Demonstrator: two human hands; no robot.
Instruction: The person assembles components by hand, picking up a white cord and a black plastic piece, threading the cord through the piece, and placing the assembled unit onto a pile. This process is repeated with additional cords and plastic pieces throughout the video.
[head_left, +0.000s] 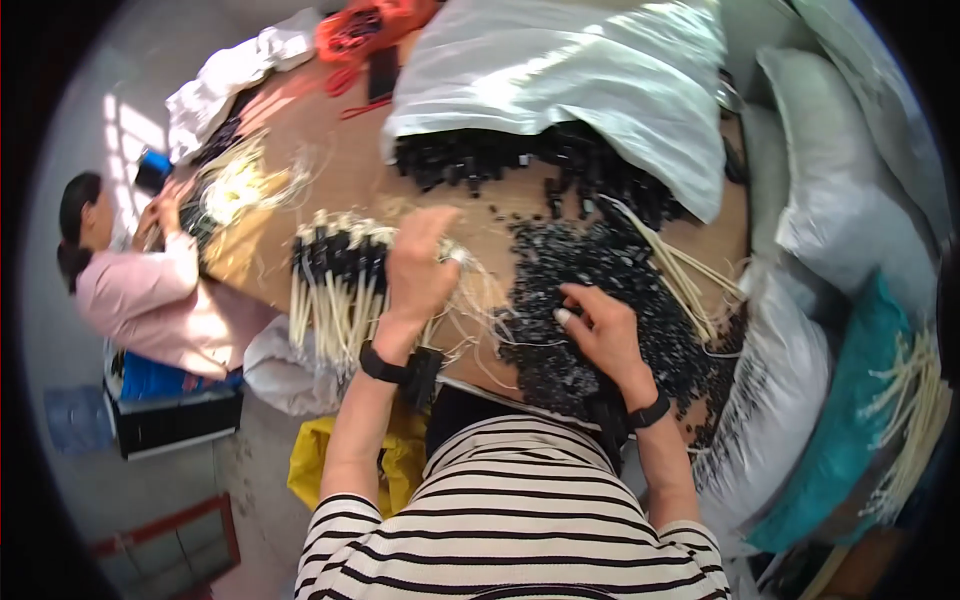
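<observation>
My left hand (418, 268) is above the right end of a row of pale cords (335, 310) with black sleeves near their upper ends. Its thumb stands away from the fingers, and I see nothing held between them. Loose thin strands (480, 290) trail beside it toward the right. My right hand (607, 335) hovers at a spread of small black pieces (560, 260), thumb and index finger slightly apart. Whether its fingertips touch a piece is too small to tell. Both wrists wear dark bands.
A white sack (560, 70) spills black pieces (580, 160) at the back. Pale cords (675, 265) lie on the pile's right side. Filled sacks (840, 170) crowd the right edge. Another person (150, 280) works at far left beside more pale strands (240, 190). A red bag (370, 30) stands behind.
</observation>
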